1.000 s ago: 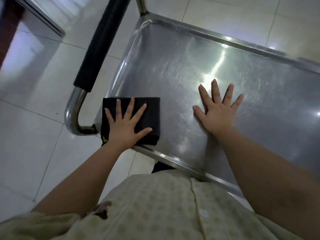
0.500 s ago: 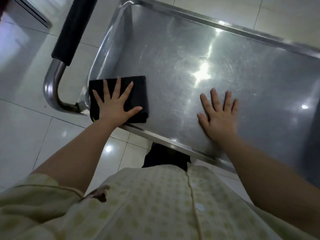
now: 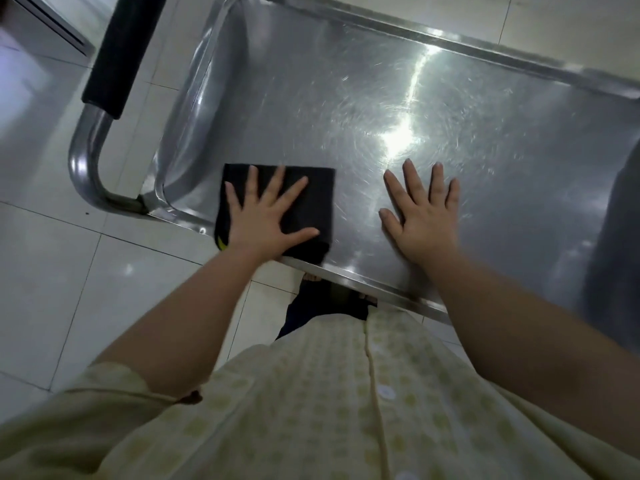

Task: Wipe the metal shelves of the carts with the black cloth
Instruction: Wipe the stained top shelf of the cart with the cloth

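Note:
The cart's top metal shelf [image 3: 346, 98] fills the upper half of the view, scratched and glaring under a light. A folded black cloth [image 3: 317, 188] lies on the shelf at its near edge, a short way in from the left corner. My left hand [image 3: 266, 216] presses flat on the cloth with fingers spread. My right hand [image 3: 420, 213] rests flat on the bare metal just right of the cloth, fingers straight and holding nothing.
The cart's tubular handle [image 3: 86, 161] with a black foam grip [image 3: 124, 46] sticks out past the shelf's left end. Pale floor tiles [image 3: 52, 271] surround the cart. A raised rim [image 3: 433, 38] runs along the shelf's far edge.
My left hand has slid the cloth rightward along the near edge, away from the left corner and closer to my right hand. My right hand stays flat on the shelf.

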